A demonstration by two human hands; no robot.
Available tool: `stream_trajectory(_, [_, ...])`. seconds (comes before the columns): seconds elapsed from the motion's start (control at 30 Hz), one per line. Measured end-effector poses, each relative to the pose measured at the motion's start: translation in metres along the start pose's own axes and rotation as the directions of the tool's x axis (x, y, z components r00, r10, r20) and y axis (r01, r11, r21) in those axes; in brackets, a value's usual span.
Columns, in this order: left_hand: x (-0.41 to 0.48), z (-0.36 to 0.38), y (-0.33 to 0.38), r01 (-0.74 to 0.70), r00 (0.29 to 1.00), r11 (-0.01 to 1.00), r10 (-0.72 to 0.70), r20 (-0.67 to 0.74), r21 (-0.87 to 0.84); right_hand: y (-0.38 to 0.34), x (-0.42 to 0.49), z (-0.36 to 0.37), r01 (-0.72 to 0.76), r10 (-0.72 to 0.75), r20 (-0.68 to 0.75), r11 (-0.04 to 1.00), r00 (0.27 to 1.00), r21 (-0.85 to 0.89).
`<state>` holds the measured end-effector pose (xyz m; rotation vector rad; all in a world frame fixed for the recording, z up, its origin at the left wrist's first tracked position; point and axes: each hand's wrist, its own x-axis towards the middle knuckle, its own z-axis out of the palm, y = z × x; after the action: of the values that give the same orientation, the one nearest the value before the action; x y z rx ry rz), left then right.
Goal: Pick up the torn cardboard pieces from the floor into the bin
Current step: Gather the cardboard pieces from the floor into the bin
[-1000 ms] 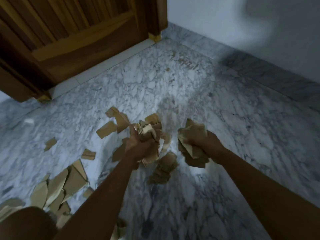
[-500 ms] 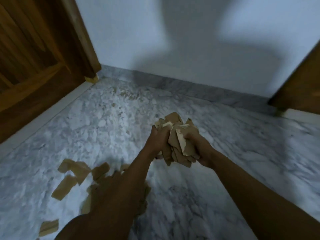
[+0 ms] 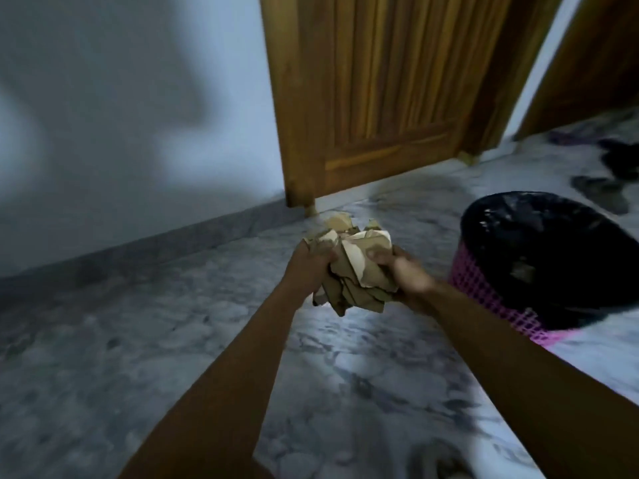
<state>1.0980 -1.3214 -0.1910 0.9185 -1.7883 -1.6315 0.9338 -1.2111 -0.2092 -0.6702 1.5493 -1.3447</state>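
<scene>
Holding one wad of torn cardboard pieces (image 3: 356, 271) btwn both hands, above the marble floor (image 3: 242, 392), just left of the bin (image 3: 480, 292), not yet over its mouth.

Left hand (image 3: 311, 267): fingers curled round wad's left side.
Right hand (image 3: 403, 271): thumb on top, fingers wrapped under right side; view somewhat blurred.

Bin = pink mesh w/ black liner (image 3: 553, 257), mouth open, close to right forearm.

Risks (judgement):
- Wad is loose flat scraps, not one piece. Lower ends hang free below the palms, so easing the squeeze before reaching the rim prob. sheds bits back to the floor.
- Liner edge looks slack; scraps could catch on it or slide down outside.
- Forearm swing could nudge the bin, which looks light.

No loose scraps on floor in this view; can't tell beyond it.
</scene>
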Motion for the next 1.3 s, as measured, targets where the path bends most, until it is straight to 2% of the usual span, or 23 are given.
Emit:
stream_trajectory(0.1, [0.025,0.068,0.029,-0.018,0.997,0.997,0.012,0.082,0.071,-0.024,-0.016,-0.071,0.027,-0.057,-0.218,0.990,0.974,-0.138])
stream_trajectory(0.23, [0.051,0.164,0.058,0.019,0.994,0.996,-0.028,0.105,0.084,-0.051,-0.041,-0.166,0.077,-0.175,-0.334,0.955,0.926,-0.287])
stream_trajectory(0.37, [0.070,0.247,0.081,-0.040,0.994,0.996,0.032,0.106,0.080,-0.066,-0.060,-0.246,0.016,-0.298,-0.507,0.873,0.809,-0.488])
stream_trajectory(0.47, [0.090,0.288,0.077,-0.096,0.989,0.983,0.076,0.125,0.157,-0.063,-0.057,-0.289,0.036,-0.448,-0.523,0.783,0.725,-0.620])
stream_trajectory(0.5, [0.092,0.297,0.076,-0.073,0.990,0.982,0.051,0.132,0.172,-0.060,-0.054,-0.301,0.032,-0.461,-0.510,0.764,0.726,-0.645])
stream_trajectory(0.63, [0.102,0.321,0.071,0.048,0.976,0.990,-0.074,0.203,0.132,-0.045,-0.041,-0.337,-0.019,-0.400,-0.439,0.723,0.804,-0.691])
stream_trajectory(0.73, [0.102,0.319,0.063,0.060,0.985,0.984,-0.086,0.150,0.169,-0.039,-0.033,-0.344,-0.012,-0.378,-0.391,0.705,0.839,-0.709])
stream_trajectory(0.8, [0.098,0.311,0.059,0.048,0.994,0.985,-0.063,0.085,0.165,-0.039,-0.026,-0.335,0.059,-0.409,-0.323,0.692,0.853,-0.720])
stream_trajectory(0.87, [0.093,0.295,0.053,0.031,0.999,0.983,-0.025,-0.037,0.184,-0.042,-0.015,-0.312,0.151,-0.441,-0.254,0.698,0.861,-0.700])
stream_trajectory(0.93, [0.084,0.271,0.049,0.005,0.987,0.961,0.040,-0.156,0.278,-0.045,-0.002,-0.280,0.223,-0.460,-0.184,0.695,0.869,-0.684])
stream_trajectory(1.0, [0.066,0.239,0.045,0.037,0.963,0.921,0.070,-0.259,0.387,-0.044,0.011,-0.239,0.291,-0.463,-0.078,0.669,0.883,-0.684])
stream_trajectory(1.07, [0.041,0.201,0.042,0.102,0.928,0.895,0.071,-0.365,0.433,-0.041,0.017,-0.192,0.367,-0.462,0.044,0.640,0.886,-0.675])
stream_trajectory(1.17, [-0.016,0.139,0.041,0.225,0.839,0.860,0.069,-0.540,0.459,-0.035,0.009,-0.115,0.485,-0.466,0.217,0.592,0.858,-0.644])
stream_trajectory(1.23, [-0.068,0.103,0.039,0.302,0.764,0.848,0.057,-0.643,0.434,-0.030,-0.007,-0.061,0.559,-0.447,0.344,0.568,0.826,-0.604])
stream_trajectory(1.3, [-0.127,0.073,0.037,0.378,0.658,0.859,0.014,-0.753,0.346,-0.022,-0.033,-0.009,0.617,-0.394,0.476,0.551,0.786,-0.562])
